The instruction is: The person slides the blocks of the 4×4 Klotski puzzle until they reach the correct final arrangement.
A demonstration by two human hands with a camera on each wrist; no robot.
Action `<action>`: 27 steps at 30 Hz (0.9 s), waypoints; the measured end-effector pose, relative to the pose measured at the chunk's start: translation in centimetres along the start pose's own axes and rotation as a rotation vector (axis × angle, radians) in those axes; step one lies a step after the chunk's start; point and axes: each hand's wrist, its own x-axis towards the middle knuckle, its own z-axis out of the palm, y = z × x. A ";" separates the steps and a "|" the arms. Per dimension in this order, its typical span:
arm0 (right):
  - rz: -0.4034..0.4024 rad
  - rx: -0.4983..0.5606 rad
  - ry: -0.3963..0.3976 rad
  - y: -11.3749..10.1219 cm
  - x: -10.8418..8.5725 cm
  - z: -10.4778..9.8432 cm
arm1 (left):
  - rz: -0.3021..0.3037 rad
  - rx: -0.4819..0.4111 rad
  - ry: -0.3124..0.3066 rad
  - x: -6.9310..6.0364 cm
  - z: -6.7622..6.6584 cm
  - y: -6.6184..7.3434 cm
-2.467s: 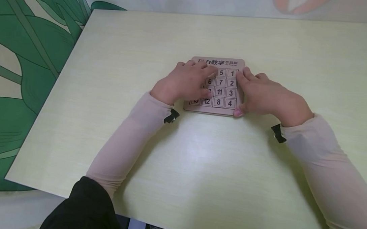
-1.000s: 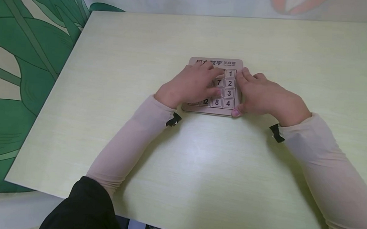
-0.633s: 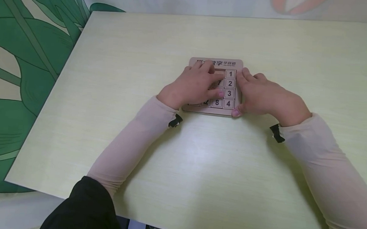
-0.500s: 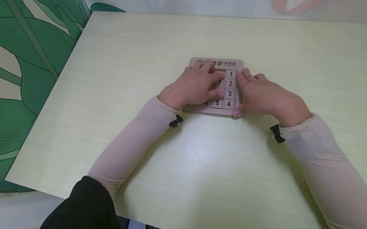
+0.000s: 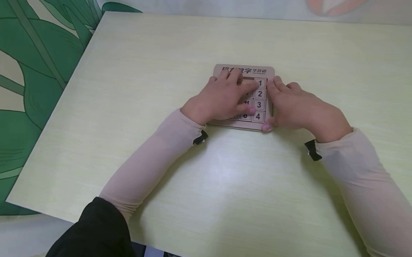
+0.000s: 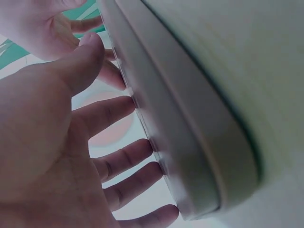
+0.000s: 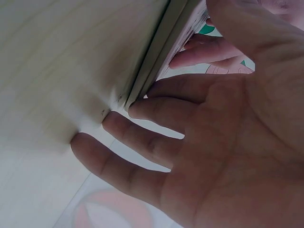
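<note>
A pinkish number slide puzzle (image 5: 241, 125) lies flat on the table in the head view. Its right column reads 1, 2, 3 and 4 from top to bottom. Over its left part spreads my left hand (image 5: 220, 97), which covers most of the other tiles. The left forefinger reaches the 1 tile (image 5: 260, 82), and the thumb lies near the 3 and 4 tiles. A bare slot shows left of the 1. My right hand (image 5: 300, 107) rests along the puzzle's right edge, thumb at the near corner. In the right wrist view its fingers (image 7: 142, 142) extend fairly straight, some touching the table.
The pale table (image 5: 190, 188) extends around the puzzle on every side. A wall with green leaf pictures (image 5: 34, 62) stands beyond its left edge. Another pale wall (image 5: 230, 4) runs along the back.
My left hand has slid right across the puzzle, its forefinger now at the 1 tile. The 5 tile, earlier beside the 1, no longer shows there. The right hand has stayed put.
</note>
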 end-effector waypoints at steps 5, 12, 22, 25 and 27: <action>0.001 0.005 -0.001 0.1 0.0 0.1 | -0.003 -0.043 -0.006 0.1 -0.2 -0.1; -0.004 0.013 0.013 0.0 0.0 0.2 | -0.017 -0.124 -0.009 0.1 -0.5 -0.5; -0.004 0.014 0.018 -0.2 0.0 0.3 | -0.062 -0.068 0.013 0.1 -0.8 -0.5; -0.004 0.011 0.012 -0.3 0.1 0.2 | -0.014 -0.064 0.013 0.1 -0.7 -0.4; -0.007 0.006 0.011 -0.3 0.1 0.2 | 0.022 -0.077 -0.002 0.0 -0.7 -0.4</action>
